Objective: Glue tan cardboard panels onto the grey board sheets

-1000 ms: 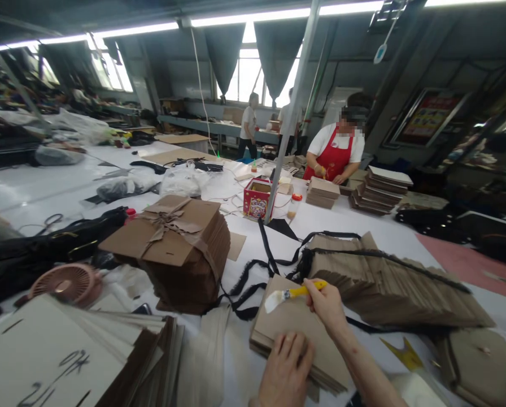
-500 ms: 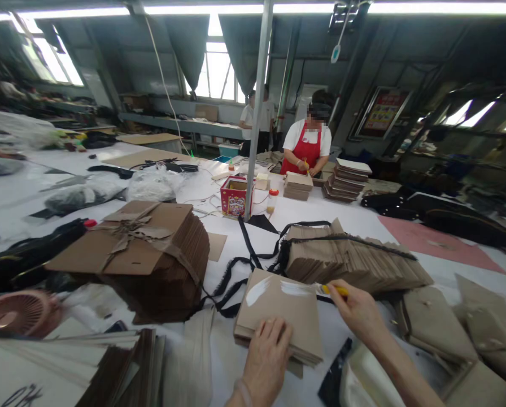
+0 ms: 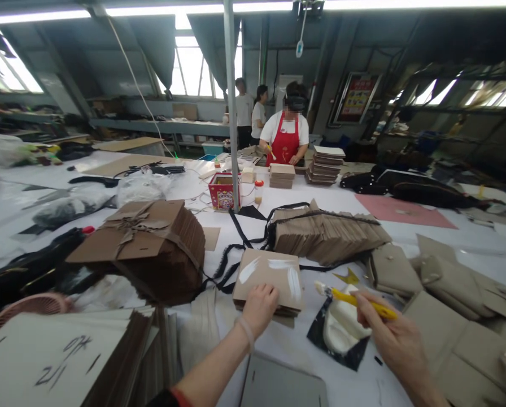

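My left hand (image 3: 261, 308) rests on the near edge of a small stack of tan boards (image 3: 266, 280), fingers laid on the top sheet. Several white glue-like strokes mark that sheet's far and right parts. In my right hand (image 3: 392, 333) is a paintbrush (image 3: 357, 299) with a yellow handle, its whitened bristles pointing left. The brush is above a white tub (image 3: 341, 328), which holds white paste and sits on a dark scrap. A grey board (image 3: 282, 384) lies at the table's near edge.
A tied bundle of brown boards (image 3: 130, 232) stands left, with white-topped boards (image 3: 53, 356) nearer. Beyond my stack lies a strapped row of tan pieces (image 3: 325, 234). Tan pouches (image 3: 395, 268) lie right. A metal pole (image 3: 231, 113) rises near a red box (image 3: 223, 192); a co-worker (image 3: 284, 133) stands opposite.
My right hand has drawn the brush off the stack, toward me and over the tub. A new white stroke shows on the sheet's right side. My left hand stays on the stack; the view has shifted.
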Demonstrator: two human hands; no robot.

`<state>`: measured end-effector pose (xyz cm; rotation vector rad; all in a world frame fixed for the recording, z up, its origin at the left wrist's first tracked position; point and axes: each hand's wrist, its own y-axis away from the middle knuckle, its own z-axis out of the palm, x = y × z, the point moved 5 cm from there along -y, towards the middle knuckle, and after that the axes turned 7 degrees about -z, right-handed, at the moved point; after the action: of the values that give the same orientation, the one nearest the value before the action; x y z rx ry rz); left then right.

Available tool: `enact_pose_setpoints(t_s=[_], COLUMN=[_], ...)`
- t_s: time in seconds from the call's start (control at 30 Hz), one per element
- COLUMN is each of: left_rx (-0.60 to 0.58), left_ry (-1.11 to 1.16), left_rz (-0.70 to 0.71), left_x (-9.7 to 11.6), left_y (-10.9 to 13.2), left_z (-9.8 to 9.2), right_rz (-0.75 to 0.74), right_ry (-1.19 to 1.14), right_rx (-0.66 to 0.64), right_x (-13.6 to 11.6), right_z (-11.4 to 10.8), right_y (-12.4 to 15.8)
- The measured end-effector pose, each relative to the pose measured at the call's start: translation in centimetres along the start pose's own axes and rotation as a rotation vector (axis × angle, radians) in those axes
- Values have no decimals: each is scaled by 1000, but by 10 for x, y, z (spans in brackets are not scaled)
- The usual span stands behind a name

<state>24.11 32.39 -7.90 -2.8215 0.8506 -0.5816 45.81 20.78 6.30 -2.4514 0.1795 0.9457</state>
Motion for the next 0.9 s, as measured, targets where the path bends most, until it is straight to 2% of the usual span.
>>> enact_pose_setpoints(t_s=[0.1,0.17,0.3,0.37,0.47,0.5,0.57,0.63,0.73,0.8,0.9], left_rx=[4,17,87,215,518,612,733,744,643,558,427], left_ry=[-3,2,29,96,318,415,654,950,1383,1572,1740], left_rz=[23,47,93,116,83,25,-179,-452,-773,-897,-1018], left_x=[1,2,4,6,10,11,10,9,18,27,38], left_y=[2,4,12,23,50,60,81,100,125,140,165], left_z=[-7,-13,-32,-48,-78,-87,-95,-88,-57,-36,-13], right_rz=[225,334,475,471,433,428,435,455,494,501,497], right_ry=[-178,-310,-476,-503,-467,-449,-441,-495,-587,-568,-415], right_rx=[227,301,221,174,129,114,91,88,112,152,223], right_x=[29,45,64,65,58,54,44,33,20,16,18], right_z=[-15,-12,12,24,42,49,63,78,97,100,93], right_y=[40,66,101,108,115,118,129,146,179,200,225])
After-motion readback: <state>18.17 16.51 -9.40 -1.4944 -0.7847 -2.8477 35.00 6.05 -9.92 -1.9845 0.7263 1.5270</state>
